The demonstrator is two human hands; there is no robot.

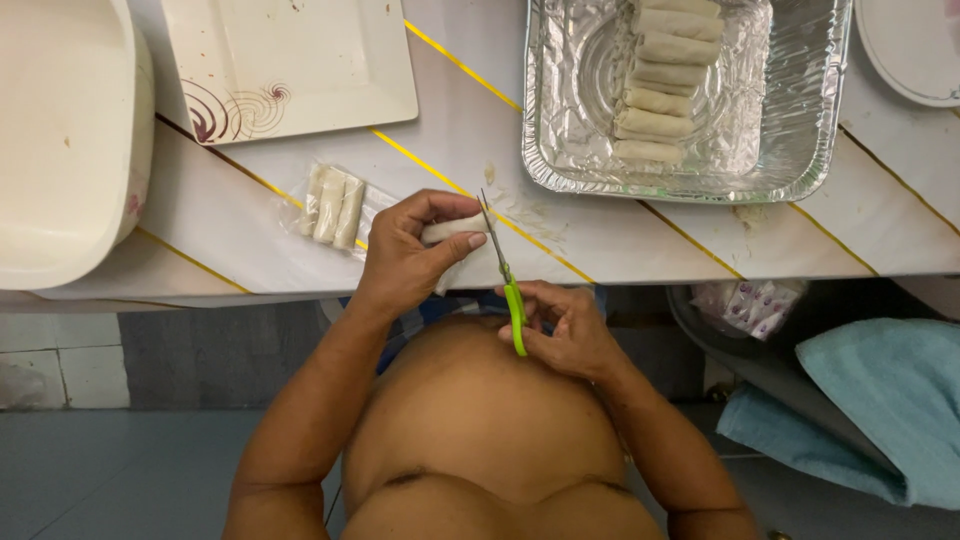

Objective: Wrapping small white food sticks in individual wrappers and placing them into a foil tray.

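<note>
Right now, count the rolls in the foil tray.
8 rolls show, stacked in one column down the middle of the foil tray, from the top edge to near the front wall. The top one is cut off by the frame, so more may be hidden.

You get even, soft light from above, bright on the white worktop (600, 240). Glare sparkles on the foil tray (800, 120). Shadows are faint and the floor below is dimmer. Focus is sharp mid-frame, with mild wide-angle bending at the edges and no motion blur.
</note>
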